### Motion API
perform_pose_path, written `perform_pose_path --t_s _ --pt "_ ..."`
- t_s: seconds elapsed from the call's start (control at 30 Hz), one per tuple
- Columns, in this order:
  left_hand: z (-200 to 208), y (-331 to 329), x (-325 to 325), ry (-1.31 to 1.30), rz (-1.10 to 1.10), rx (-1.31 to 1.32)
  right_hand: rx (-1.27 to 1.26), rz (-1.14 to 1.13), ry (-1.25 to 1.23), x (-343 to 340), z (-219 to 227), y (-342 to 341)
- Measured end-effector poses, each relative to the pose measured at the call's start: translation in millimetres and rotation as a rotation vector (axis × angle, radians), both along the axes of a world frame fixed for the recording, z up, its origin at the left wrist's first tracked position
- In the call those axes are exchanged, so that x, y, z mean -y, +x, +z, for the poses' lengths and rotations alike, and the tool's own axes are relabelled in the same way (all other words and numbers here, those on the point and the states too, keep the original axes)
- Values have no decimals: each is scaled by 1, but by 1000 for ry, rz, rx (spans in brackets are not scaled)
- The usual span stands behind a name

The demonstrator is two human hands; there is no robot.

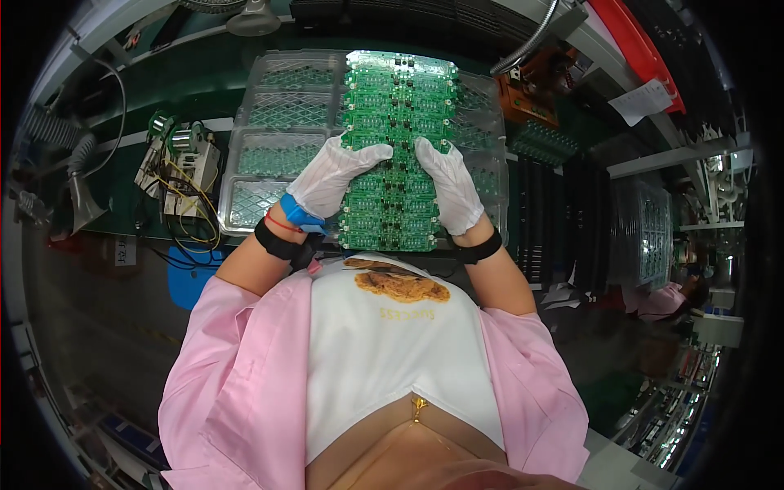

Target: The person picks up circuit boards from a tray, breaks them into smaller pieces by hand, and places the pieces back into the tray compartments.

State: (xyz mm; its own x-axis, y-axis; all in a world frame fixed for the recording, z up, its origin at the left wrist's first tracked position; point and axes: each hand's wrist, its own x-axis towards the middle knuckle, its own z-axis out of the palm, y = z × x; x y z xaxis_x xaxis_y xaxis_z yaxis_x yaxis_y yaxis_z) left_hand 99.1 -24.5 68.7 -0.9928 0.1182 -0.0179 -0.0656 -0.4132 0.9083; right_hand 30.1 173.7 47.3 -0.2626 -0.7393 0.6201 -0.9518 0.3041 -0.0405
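A long green circuit board panel (390,214), made up of several joined sections with small dark parts along its middle, is held in front of me. My gloved left hand (336,171) grips its left edge, with the thumb lying over the top face. On the opposite edge, my gloved right hand (450,181) is closed the same way, fingers mostly hidden behind the panel. Beneath it is a clear plastic tray (336,104) with compartments that show green boards. Around my left wrist sits a blue strap (299,214).
To the left stands a metal device (186,167) with yellow and black wires. An orange box (527,100), black racks (535,216) and a red bin (637,45) with a paper sheet (642,102) are at right. Further right, a person's pink sleeve (660,302) shows beside stacked clear trays (641,233).
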Motion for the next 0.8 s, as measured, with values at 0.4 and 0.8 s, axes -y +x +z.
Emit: perform_pose_path --t_s 0.4,0.8 --pt "-17 -2 8 104 -114 108 1876 277 -685 26 1 14" --pt "-108 -49 80 -323 186 168 166 -6 135 -16 -9 -18"
